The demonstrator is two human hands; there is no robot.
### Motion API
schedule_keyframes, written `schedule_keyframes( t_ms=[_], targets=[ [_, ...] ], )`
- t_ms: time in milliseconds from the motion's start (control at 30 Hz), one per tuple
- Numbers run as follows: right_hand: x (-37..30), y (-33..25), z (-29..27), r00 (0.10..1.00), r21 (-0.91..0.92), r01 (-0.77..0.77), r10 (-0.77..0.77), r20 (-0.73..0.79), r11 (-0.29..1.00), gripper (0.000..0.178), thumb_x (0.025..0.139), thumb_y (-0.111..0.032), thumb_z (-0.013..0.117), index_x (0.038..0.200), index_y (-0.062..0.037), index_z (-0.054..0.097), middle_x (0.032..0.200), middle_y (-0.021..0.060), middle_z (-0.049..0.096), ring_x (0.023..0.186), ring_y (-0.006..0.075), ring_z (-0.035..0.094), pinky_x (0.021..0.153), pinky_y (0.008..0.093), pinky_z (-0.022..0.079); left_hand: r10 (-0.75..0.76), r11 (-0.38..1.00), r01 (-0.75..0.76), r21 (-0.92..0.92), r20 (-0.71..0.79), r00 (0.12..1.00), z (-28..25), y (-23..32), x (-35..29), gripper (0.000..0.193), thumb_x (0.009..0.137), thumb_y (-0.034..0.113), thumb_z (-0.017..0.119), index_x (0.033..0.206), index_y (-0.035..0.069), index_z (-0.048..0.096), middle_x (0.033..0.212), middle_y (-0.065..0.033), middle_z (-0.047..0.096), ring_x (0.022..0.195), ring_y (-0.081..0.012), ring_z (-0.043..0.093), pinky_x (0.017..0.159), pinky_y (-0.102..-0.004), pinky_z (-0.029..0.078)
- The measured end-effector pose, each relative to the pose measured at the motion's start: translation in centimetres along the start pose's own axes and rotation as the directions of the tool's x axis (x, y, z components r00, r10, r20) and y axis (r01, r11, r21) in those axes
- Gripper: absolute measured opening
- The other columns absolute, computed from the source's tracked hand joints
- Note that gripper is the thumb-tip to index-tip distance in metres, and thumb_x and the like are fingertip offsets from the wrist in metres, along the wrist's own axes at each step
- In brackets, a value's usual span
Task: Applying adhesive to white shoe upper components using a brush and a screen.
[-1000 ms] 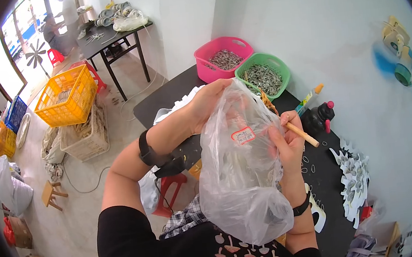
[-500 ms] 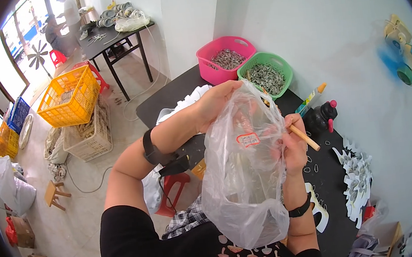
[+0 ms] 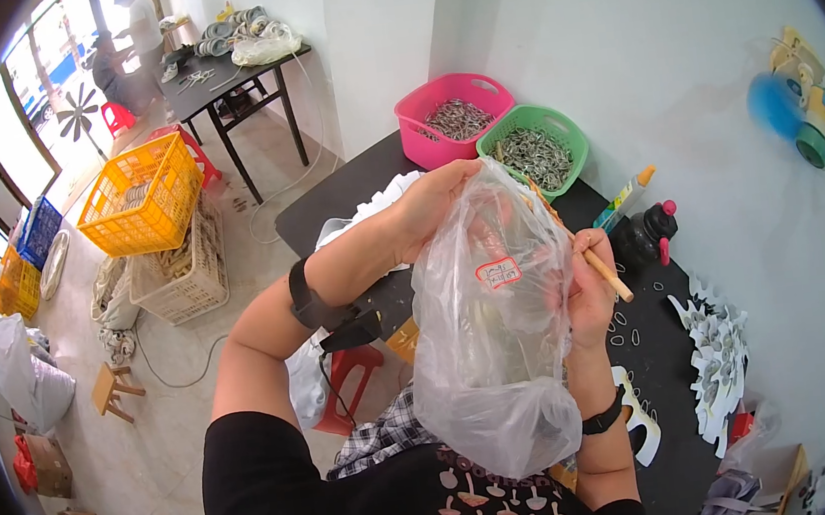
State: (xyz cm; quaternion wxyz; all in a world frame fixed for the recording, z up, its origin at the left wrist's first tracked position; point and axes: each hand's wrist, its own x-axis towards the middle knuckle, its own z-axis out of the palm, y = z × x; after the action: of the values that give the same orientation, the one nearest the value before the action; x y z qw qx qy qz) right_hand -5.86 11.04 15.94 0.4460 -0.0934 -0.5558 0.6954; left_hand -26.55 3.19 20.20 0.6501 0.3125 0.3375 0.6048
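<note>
A clear plastic bag [image 3: 490,370] with a red-bordered label hangs in front of my chest. My left hand [image 3: 439,199] pinches its upper edge, with some fingers seen through the film. My right hand [image 3: 592,289] grips a light wooden stick [image 3: 607,273] against the right side of the bag. The stick's upper part runs up along the bag's rim, partly covered by film and fingers. Whether the right fingers also pinch the plastic is hard to see. White cut-out pieces [image 3: 367,209] lie on the black table behind my left forearm.
A pink basket [image 3: 431,145] and a green basket [image 3: 568,126] of small metal pieces stand at the table's back. Right of my hand are a glue bottle [image 3: 627,197], a black bottle [image 3: 644,236] and stacked white pieces [image 3: 720,356]. Yellow crates [image 3: 143,225] stand left; people are far off.
The bag has turned and its bottom has swung slightly up and right, so its label faces me differently. Both hands keep nearly the same places and grips.
</note>
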Motion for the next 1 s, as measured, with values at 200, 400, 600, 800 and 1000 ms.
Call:
schedule_keyframes(
  t_ms=[200, 400, 600, 800, 1000],
  targets=[
    [0.0, 0.2, 0.1, 0.977, -0.253, 0.215, -0.206, 0.063, 0.943, 0.013, 0.086, -0.008, 0.051, 0.096, -0.0063, 0.042, 0.087, 0.0008, 0.041, 0.076, 0.0069, 0.043, 0.072, 0.0218, 0.043, -0.008, 0.999, 0.012, 0.041, -0.098, 0.995, 0.5, -0.1, 0.1, 0.047, 0.096, 0.037, 0.03, 0.089, 0.0, 0.058, 0.078, -0.0069, 0.062, 0.064, -0.012, 0.06, 0.06, -0.0269, 0.051],
    [0.2, 0.5, -0.4, 0.965, -0.352, 0.258, -0.223, 0.137, 0.9, 0.039, 0.077, -0.006, 0.069, 0.098, -0.0078, 0.036, 0.109, 0.0125, 0.052, 0.086, 0.0077, 0.044, 0.075, 0.0226, 0.043, -0.014, 0.997, 0.02, 0.071, -0.075, 0.997, 0.5, 0.2, 0.1, 0.049, 0.096, 0.037, 0.029, 0.086, -0.001, 0.058, 0.076, -0.0068, 0.061, 0.061, -0.0113, 0.059, 0.059, -0.0259, 0.051],
    [0.5, 0.5, -0.1, 0.944, -0.51, 0.327, -0.296, 0.144, 0.796, 0.047, 0.074, -0.012, 0.075, 0.096, -0.0084, 0.034, 0.122, 0.0193, 0.053, 0.089, 0.0132, 0.049, 0.082, 0.0264, 0.041, -0.031, 0.997, 0.04, 0.07, -0.116, 0.993, 0.3, -0.2, 0.6, 0.048, 0.096, 0.038, 0.031, 0.087, 0.0, 0.059, 0.078, -0.0065, 0.061, 0.062, -0.0121, 0.059, 0.059, -0.0269, 0.052],
    [0.6, 0.4, 0.8, 0.88, -0.615, 0.464, -0.411, 0.238, 0.638, 0.05, 0.073, -0.017, 0.079, 0.096, -0.0083, 0.035, 0.112, 0.0161, 0.058, 0.085, 0.0163, 0.055, 0.08, 0.0257, 0.043, -0.019, 0.996, 0.024, 0.085, -0.061, 0.998, 0.3, -0.3, 0.8, 0.046, 0.096, 0.037, 0.032, 0.09, 0.001, 0.059, 0.081, -0.0071, 0.062, 0.063, -0.0139, 0.06, 0.059, -0.028, 0.052],
    [0.1, 0.8, 1.4, 0.952, -0.684, 0.274, -0.292, 0.093, 0.676, 0.04, 0.075, -0.013, 0.076, 0.089, -0.0073, 0.039, 0.085, 0.0079, 0.057, 0.078, 0.0129, 0.053, 0.077, 0.0238, 0.043, -0.048, 0.992, 0.065, 0.107, -0.148, 0.988, 0.1, -0.8, 1.1, 0.042, 0.093, 0.038, 0.037, 0.096, 0.002, 0.058, 0.087, -0.01, 0.064, 0.07, -0.0178, 0.063, 0.063, -0.0306, 0.053]
  ],
)
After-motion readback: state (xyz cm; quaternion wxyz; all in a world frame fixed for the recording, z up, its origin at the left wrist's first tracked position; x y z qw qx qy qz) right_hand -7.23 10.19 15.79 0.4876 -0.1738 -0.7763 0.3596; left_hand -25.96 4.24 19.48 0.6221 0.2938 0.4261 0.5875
